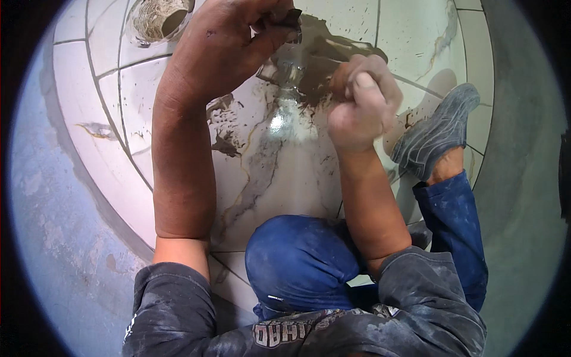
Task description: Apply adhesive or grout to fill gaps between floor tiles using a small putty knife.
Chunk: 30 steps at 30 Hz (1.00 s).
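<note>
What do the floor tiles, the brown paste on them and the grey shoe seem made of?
Floor tiles: probably glazed ceramic, glossy, judging by the bright reflection.
Brown paste: perhaps a wet, cement-like mix, going by its sheen and smeared edges.
Grey shoe: maybe fabric or rubber; its dull, wavy-lined surface leaves that open.

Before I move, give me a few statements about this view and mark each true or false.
1. The left hand pinches something dark. True.
2. The right hand lies spread flat on the floor. False: its fingers are curled in; whether it holds anything cannot be told.
3. The tiles near the hands are spotless. False: brown paste is smeared on them.
4. The dark shoe shows to the right of the right hand. True.
5. The trousers are red. False: they are blue.
</note>
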{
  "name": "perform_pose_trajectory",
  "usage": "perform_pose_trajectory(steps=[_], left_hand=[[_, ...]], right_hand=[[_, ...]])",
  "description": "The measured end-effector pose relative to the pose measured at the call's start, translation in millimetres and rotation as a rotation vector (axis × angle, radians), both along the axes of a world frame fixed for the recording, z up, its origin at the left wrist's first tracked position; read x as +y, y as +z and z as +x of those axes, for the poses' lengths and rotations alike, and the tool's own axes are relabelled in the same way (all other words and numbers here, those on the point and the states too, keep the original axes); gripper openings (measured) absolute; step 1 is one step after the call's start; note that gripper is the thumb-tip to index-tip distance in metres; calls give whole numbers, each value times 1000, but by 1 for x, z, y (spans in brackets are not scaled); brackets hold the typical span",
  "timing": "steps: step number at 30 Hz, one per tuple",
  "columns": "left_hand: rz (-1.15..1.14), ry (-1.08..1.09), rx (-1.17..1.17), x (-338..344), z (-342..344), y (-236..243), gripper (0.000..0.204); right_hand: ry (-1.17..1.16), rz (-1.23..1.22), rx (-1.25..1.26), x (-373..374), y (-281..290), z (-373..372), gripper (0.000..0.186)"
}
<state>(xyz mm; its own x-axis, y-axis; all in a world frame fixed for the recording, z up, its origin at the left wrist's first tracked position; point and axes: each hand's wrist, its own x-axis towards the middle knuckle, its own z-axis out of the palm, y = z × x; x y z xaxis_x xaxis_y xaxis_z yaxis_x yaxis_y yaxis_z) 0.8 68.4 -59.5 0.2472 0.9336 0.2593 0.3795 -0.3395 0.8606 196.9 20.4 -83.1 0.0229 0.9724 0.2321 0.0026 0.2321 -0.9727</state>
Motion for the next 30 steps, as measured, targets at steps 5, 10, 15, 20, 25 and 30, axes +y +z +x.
perform_pose_trajectory(steps=[5,10,15,20,25,30], left_hand=[[30,-27,4,0,0,-1,7],[-3,-129,-12,-5,4,-8,14],[-93,-75,171,-2,1,-2,16],[-132,-10,-19,-1,3,5,4],[-39,-29,51,0,13,-4,8],[-91,-36,-39,-2,10,-2,8]], right_hand=[[-2,103,158,2,4,3,22],[-69,-98,-171,-3,-17,5,23],[-137,-142,-114,-3,-16,3,21],[-107,-144,68,-4,-8,7,23],[-113,-111,83,0,-1,4,24],[-91,-88,103,0,-1,3,24]])
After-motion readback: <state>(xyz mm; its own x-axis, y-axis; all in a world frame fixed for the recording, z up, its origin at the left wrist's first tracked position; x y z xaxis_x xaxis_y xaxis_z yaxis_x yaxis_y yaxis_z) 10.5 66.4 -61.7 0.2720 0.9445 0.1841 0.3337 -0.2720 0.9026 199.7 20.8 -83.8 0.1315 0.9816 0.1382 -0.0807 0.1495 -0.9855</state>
